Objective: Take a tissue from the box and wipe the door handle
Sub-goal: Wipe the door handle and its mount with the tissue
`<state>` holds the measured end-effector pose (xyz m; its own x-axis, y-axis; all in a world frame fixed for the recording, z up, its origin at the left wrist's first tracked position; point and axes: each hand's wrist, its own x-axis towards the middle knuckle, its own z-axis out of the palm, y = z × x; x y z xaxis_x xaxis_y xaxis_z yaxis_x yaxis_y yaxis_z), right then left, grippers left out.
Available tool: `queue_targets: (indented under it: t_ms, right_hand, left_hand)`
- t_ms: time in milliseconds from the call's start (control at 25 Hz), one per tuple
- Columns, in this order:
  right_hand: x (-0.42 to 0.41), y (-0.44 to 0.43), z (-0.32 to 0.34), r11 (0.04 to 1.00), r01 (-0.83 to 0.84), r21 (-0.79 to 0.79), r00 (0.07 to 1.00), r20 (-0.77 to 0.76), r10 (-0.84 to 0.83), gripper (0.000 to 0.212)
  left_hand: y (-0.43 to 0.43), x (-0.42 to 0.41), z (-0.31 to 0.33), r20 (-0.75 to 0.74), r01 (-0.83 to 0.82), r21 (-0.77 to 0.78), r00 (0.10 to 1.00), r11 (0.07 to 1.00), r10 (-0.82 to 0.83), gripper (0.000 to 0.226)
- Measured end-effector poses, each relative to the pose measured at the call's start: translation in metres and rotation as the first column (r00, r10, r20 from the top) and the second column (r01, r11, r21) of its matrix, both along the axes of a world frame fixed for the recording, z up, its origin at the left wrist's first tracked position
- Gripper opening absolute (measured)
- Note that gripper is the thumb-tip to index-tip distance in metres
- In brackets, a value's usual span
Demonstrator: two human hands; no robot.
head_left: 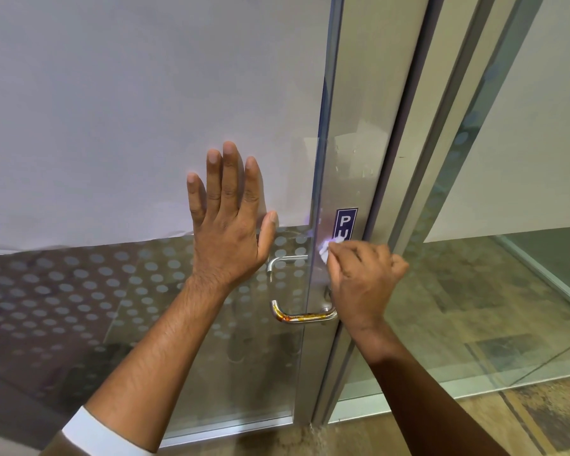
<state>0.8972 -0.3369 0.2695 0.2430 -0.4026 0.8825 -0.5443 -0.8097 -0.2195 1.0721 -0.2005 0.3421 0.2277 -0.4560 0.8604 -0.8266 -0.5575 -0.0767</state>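
Right hand [362,278], curled closed on the tissue [324,250], sits above the door handle [305,315], whose bar runs horizontally just below-left. Left hand [227,222], flat and empty, presses the glass door [112,291].

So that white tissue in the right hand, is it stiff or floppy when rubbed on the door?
Probably floppy: the tissue is crumpled into a small wad in the right hand. Likely very light, since fingertips alone pinch it. It may tear if dragged hard on the metal frame.
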Motion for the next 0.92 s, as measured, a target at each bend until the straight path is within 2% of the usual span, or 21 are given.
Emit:
queue_targets:
  t_ms: [120,320,560,760,920]
  right_hand:
    - [0.014,0.001,0.029,0.999,-0.007,-0.034,0.995,0.097,0.01,0.004]
    - [0.012,0.008,0.006,0.998,-0.041,-0.044,0.999,-0.017,0.041,0.007]
    - [0.021,0.002,0.049,0.998,-0.023,-0.057,0.99,0.136,0.031,0.003]
    - [0.017,0.011,0.022,0.996,-0.079,-0.05,0.997,0.007,0.08,0.008]
    - [0.017,-0.001,0.047,0.999,-0.052,-0.002,0.987,0.153,0.052,0.005]
  left_hand:
    - [0.001,0.002,0.001,0.006,0.001,-0.015,1.0,1.0,-0.001,0.085]
    - [0.004,0.004,-0.002,0.014,0.002,-0.01,1.0,1.0,-0.002,0.087]
    - [0.005,0.003,0.0,0.004,0.001,-0.017,1.0,1.0,-0.001,0.086]
    - [0.006,0.003,0.0,0.011,0.005,-0.018,1.0,1.0,-0.005,0.09]
    - [0.005,0.003,0.0,0.029,-0.015,-0.013,0.999,1.0,0.015,0.096]
